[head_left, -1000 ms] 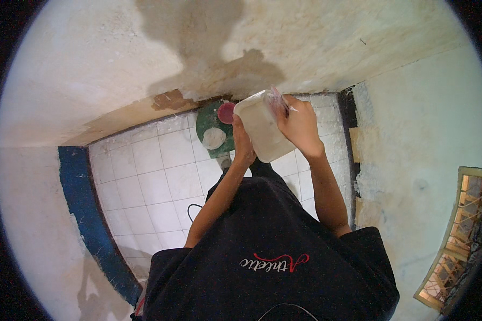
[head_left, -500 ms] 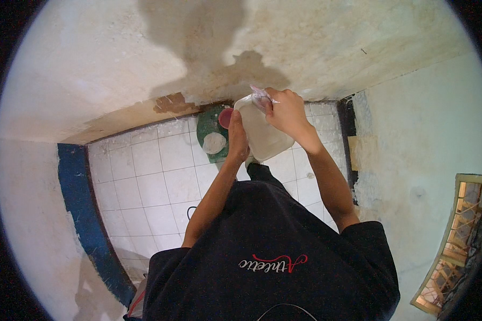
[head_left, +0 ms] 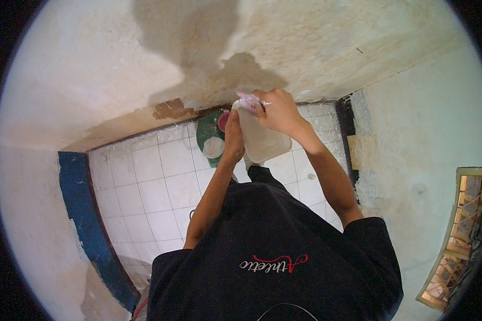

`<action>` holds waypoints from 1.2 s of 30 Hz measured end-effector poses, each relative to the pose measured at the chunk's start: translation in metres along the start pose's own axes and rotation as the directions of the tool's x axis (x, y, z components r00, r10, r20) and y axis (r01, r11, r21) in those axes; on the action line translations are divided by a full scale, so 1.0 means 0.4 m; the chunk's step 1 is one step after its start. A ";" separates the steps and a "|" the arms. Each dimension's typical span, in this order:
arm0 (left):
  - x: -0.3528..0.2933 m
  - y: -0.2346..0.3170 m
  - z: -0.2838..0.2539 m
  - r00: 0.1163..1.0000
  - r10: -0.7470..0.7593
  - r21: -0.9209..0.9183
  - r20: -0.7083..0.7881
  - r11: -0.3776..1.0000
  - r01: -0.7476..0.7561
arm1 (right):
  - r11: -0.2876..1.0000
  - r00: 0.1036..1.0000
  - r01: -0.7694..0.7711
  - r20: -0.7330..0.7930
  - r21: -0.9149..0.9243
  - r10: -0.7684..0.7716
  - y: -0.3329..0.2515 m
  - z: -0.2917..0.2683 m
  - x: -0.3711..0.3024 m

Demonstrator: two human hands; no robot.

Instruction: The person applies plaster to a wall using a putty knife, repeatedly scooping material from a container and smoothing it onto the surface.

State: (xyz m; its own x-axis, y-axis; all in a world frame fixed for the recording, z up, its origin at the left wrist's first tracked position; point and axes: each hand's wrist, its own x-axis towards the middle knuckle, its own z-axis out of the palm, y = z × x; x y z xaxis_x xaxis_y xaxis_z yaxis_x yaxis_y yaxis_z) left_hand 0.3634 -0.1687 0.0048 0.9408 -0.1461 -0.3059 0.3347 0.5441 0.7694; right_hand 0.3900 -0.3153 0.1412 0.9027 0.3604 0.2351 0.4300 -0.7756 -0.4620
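A pale, translucent rectangular plastic container (head_left: 268,143) with rounded corners is held up in front of me. My left hand (head_left: 234,138) grips it along its left side, thumb at the upper edge. In my right hand (head_left: 278,111) is a crumpled piece of pinkish-white plastic or cloth (head_left: 246,100), pressed at the container's far left corner; its exact kind I cannot make out. Below, partly hidden by my left hand, a green stool-like surface (head_left: 203,128) bears a red round container (head_left: 223,121) and a whitish round lid or bowl (head_left: 213,147).
A stained cream wall (head_left: 316,48) rises just ahead, with my shadow on it. White floor tiles (head_left: 150,171) lie below. To the left runs a blue-painted strip (head_left: 83,198); at the right are a pale green wall (head_left: 412,139) and a latticed window (head_left: 460,230).
My right hand and the crumpled piece have shifted left toward the container's far left corner. The left hand has moved slightly left and down with the container.
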 end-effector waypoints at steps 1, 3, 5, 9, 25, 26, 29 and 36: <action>-0.002 0.006 0.007 1.000 -0.001 0.002 0.004 1.000 0.001 | 1.000 1.000 0.020 0.007 0.021 -0.020 0.008 0.004 -0.004; -0.009 0.020 0.021 0.999 -0.037 -0.032 0.033 0.999 0.038 | 0.996 0.994 0.083 -0.068 0.010 -0.082 0.028 0.020 -0.018; -0.031 0.063 0.058 0.997 -0.080 -0.039 0.014 0.996 0.081 | 0.989 0.980 0.149 -0.133 -0.004 -0.149 0.015 -0.001 -0.023; -0.043 0.065 0.066 0.995 -0.092 0.004 0.024 0.996 0.092 | 0.996 0.994 -0.084 -0.072 -0.007 0.083 -0.027 -0.065 -0.032; -0.031 0.001 0.062 0.997 0.045 0.025 0.067 0.999 -0.046 | 0.916 0.933 -0.210 -0.209 0.342 0.292 -0.036 -0.058 -0.106; -0.037 0.000 0.070 0.999 0.001 -0.068 0.033 0.998 0.002 | 0.915 0.931 -0.213 -0.212 0.342 0.296 -0.032 -0.044 -0.113; -0.045 -0.008 0.072 0.998 -0.069 -0.206 0.007 0.976 0.069 | 0.924 0.945 -0.209 -0.178 0.319 0.275 -0.023 0.009 -0.132; -0.070 -0.003 0.128 0.998 -0.031 -0.248 -0.048 0.968 0.018 | 0.855 0.868 -0.413 -0.149 0.315 0.474 -0.013 0.034 -0.152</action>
State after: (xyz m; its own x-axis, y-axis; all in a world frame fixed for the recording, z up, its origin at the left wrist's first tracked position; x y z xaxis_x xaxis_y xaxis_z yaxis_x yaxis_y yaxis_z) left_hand 0.3395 -0.2075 0.0412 0.9264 -0.1233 -0.3558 0.3276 0.7296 0.6003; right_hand 0.3329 -0.3264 0.1177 0.9848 -0.1325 0.1126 -0.0002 -0.6482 -0.7614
